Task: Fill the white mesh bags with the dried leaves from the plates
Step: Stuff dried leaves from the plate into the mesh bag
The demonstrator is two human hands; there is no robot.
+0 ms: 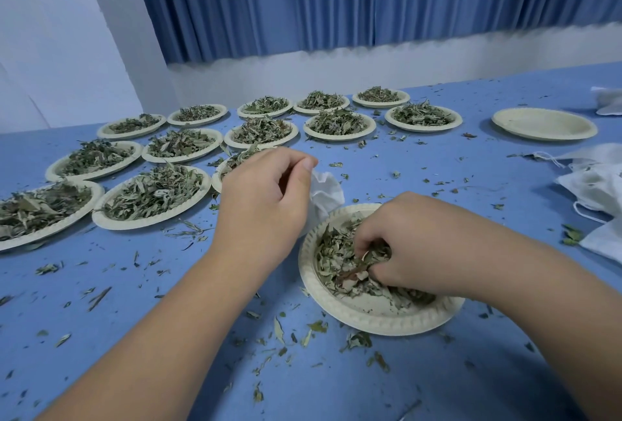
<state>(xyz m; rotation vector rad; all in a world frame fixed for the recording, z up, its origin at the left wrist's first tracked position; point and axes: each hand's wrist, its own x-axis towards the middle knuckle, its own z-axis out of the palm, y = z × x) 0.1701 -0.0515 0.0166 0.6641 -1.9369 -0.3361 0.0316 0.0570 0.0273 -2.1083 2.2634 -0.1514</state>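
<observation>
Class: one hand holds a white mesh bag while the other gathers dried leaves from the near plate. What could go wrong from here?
1. The right hand grips loose dried leaves on the plate; moving them to the bag may well scatter more onto the table, already littered with bits.
2. The left hand holds the bag bunched, its mouth not visibly open, so leaves might miss it.

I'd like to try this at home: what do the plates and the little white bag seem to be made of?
The near plate looks like moulded paper pulp: matte cream, with a pressed ribbed rim. The white bag in the left hand looks like thin soft fabric, perhaps fine mesh: it crumples in folds, but its weave is too small to tell.
</observation>
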